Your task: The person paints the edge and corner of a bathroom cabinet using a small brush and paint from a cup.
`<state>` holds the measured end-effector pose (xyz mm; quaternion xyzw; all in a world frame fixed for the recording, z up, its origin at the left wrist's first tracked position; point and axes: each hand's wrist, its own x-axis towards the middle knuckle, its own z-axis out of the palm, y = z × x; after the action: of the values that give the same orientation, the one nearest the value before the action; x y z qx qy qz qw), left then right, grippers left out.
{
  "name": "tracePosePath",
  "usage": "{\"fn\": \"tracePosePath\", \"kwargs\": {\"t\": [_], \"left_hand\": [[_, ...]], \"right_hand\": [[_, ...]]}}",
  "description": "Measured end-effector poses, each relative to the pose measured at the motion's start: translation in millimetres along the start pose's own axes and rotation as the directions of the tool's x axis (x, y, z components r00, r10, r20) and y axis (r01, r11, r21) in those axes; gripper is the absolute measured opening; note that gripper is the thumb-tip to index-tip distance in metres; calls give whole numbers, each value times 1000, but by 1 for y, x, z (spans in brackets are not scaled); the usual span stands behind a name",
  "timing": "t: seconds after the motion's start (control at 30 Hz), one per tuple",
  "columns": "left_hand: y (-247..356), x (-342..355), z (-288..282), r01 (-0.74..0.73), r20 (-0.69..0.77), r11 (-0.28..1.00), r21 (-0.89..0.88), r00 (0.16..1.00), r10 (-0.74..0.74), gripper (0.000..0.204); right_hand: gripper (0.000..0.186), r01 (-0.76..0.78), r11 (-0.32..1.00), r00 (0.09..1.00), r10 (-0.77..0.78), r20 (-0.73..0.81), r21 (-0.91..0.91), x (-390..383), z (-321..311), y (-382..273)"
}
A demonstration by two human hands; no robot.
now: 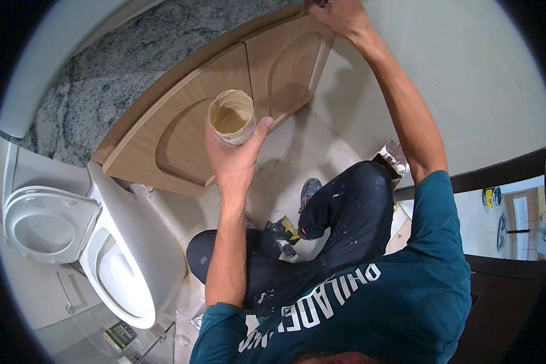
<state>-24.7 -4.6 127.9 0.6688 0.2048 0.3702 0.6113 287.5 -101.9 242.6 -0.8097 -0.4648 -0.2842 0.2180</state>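
From the head view, I watch the left hand (229,162) hold a tan-smeared cup (230,114) out before the wooden cabinet doors (185,130), mouth up. The palm cradles its lower part, the thumb standing along the right side; the far fingers are hidden behind it. The right hand (341,17) is up at the cabinet's top corner, where it meets the pale wall (461,79). Its fingers are cut off by the picture's edge, so I can't tell whether they are spread or pinching something.

To my mind, the cup wants holding level, with the thumb snug against it, since whatever tan stuff lies inside could spill. Bringing it nearer the right hand, below the granite counter (139,67), would shorten each reach and spare the floor (285,145) drips.
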Motion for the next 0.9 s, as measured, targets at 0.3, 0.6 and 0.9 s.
{"fn": "tracePosePath", "kwargs": {"t": [0.3, 0.6, 0.9], "left_hand": [[1, -2, 0, -29, -4, 999, 32, 1000, 29, 59], [3, -2, 1, 11, 35, 999, 38, 999, -12, 57], [2, -3, -3, 63, 31, 997, 48, 997, -64, 54]], "right_hand": [[34, -86, 975, 996, 77, 48, 205, -11, -15, -31], [23, -84, 858, 996, 58, 67, 507, -118, 7, -50], [24, -301, 720, 940, 334, 67, 625, -142, 14, -37]]}}
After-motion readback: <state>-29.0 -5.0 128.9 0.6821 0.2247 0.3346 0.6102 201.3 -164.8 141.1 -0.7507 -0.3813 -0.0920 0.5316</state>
